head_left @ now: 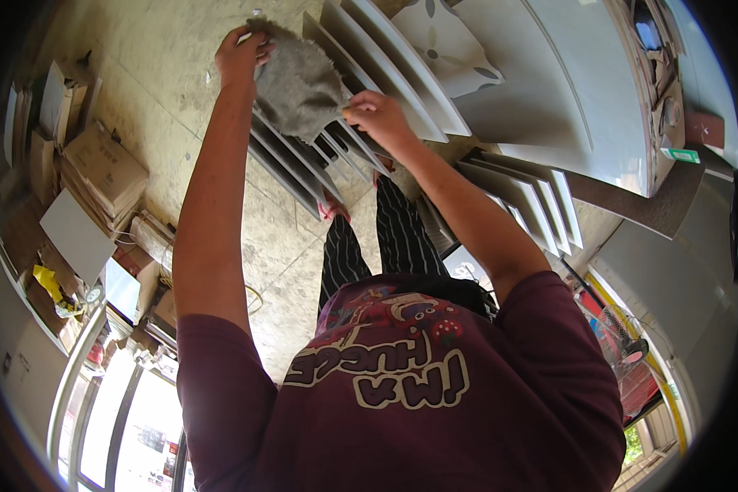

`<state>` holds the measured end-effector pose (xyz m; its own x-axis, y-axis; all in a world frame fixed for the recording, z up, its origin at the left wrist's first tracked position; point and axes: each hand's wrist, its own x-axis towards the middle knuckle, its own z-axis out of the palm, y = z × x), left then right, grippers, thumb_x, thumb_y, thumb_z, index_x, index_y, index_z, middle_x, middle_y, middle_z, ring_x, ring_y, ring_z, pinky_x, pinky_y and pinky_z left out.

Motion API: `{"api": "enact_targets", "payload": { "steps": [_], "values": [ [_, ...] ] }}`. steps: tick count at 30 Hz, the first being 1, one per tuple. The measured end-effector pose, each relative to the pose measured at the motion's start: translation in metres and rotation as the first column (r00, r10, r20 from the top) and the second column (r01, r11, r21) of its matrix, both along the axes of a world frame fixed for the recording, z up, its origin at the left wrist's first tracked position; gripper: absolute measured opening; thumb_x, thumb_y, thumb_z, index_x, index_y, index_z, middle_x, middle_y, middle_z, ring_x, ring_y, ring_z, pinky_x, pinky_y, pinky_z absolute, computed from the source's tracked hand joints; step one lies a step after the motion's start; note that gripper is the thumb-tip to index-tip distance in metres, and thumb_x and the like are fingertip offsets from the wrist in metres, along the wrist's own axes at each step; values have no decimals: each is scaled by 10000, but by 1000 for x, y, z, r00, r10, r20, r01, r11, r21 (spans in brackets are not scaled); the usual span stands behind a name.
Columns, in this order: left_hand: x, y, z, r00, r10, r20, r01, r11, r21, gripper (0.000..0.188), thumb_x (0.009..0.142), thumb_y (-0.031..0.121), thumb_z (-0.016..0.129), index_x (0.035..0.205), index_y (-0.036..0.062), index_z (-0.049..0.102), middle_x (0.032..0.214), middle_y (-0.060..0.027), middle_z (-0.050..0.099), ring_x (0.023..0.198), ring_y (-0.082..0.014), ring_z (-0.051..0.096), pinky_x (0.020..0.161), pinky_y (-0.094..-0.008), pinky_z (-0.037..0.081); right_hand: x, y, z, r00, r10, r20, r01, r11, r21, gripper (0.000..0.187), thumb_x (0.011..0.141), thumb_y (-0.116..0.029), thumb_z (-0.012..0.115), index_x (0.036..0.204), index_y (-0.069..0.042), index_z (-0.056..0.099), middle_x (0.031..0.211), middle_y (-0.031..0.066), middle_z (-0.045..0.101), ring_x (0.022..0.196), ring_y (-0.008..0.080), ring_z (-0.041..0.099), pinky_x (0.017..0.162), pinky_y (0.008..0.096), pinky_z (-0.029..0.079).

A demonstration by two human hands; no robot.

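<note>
A grey, fuzzy-edged cloth (299,82) hangs spread between my two hands at the upper middle. My left hand (241,56) pinches its upper left corner, arm stretched far forward. At the cloth's right edge, my right hand (375,116) grips another corner between thumb and fingers. Below and behind the cloth stand several grey tile-like panels (287,168) on edge in a row; the cloth hides part of them. More upright pale panels (394,61) rise just beyond my right hand.
Cardboard boxes (105,168) are stacked at the left, with a loose white panel (77,230) near them. A patterned tile (447,49) leans at the upper right. Further upright panels (525,201) stand beside my right forearm. A wire-caged fan (631,369) is at the lower right.
</note>
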<state>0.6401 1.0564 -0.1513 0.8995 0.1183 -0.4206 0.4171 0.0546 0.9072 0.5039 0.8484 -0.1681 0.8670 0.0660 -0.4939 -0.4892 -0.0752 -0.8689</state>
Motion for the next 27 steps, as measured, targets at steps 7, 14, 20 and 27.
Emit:
{"api": "enact_targets", "payload": {
  "steps": [7, 14, 20, 27],
  "values": [
    [39, -66, 50, 966, -145, 215, 157, 987, -38, 349, 765, 87, 534, 1070, -47, 429, 897, -138, 595, 752, -211, 605, 638, -268, 466, 31, -74, 48, 993, -120, 24, 120, 993, 11, 229, 732, -182, 603, 887, -18, 564, 784, 57, 606, 733, 115, 575, 628, 245, 448],
    [62, -115, 109, 921, -209, 327, 258, 959, -114, 119, 774, 105, 514, 880, 50, 516, 765, -82, 610, 645, -150, 590, 569, -243, 464, 39, -127, 121, 926, -296, 233, 304, 953, 3, 209, 751, -151, 592, 915, -28, 555, 823, 43, 613, 764, 110, 580, 681, 236, 438],
    [55, -101, 138, 893, -149, 424, 251, 948, -196, 94, 784, 114, 520, 865, 68, 506, 788, -82, 604, 654, -162, 589, 587, -247, 463, 36, -129, 152, 855, -357, 375, 365, 929, 51, 173, 752, -109, 591, 902, -27, 560, 812, 33, 611, 738, 87, 563, 661, 203, 421],
    [19, -31, 87, 949, -191, 251, 208, 977, -44, 272, 803, 90, 473, 1040, -42, 446, 914, -143, 591, 788, -205, 589, 665, -270, 462, 22, -85, 113, 943, -159, 293, 182, 982, -55, 180, 731, -142, 617, 871, -38, 572, 729, 11, 583, 655, 64, 513, 570, 196, 396]
  ]
}}
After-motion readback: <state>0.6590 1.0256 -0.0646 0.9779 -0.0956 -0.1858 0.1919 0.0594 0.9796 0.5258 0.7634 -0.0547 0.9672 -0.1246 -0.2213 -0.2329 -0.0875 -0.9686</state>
